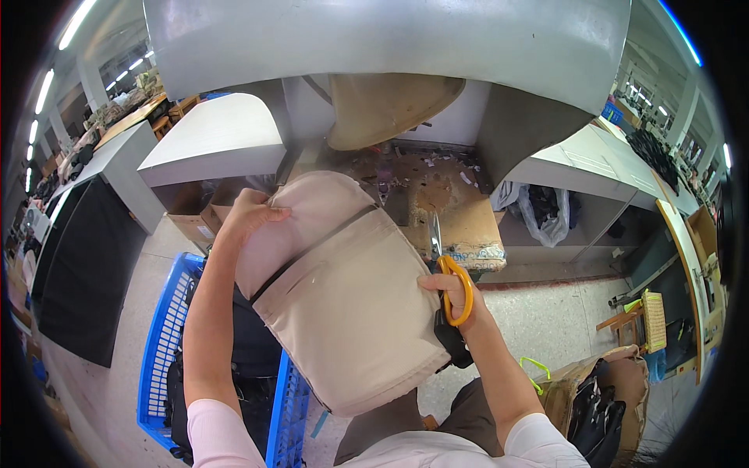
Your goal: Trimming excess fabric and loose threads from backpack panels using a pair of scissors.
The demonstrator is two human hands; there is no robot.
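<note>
Tilted in front of me is a beige fabric bag (351, 312) with rounded corners and a dark strip (312, 253) across its upper part. It looks like a backpack, though I cannot tell which side faces me. My left hand (253, 214) grips its upper left edge, thumb on the face and fingers hidden behind. My right hand (460, 300) holds orange-handled scissors (456, 288), their blades pointing up and away. That hand's thumb also presses on the bag's right edge. A black part (452, 343) hangs at the lower right corner, just below my right hand.
Left of my legs stands a blue plastic basket (156, 382) with black items. A metal hood (390, 43) overhangs a scrap-strewn board (437, 183). White counters (218, 140) flank it. At lower right are an open carton (628, 378) with black material and a small wooden stool (644, 320).
</note>
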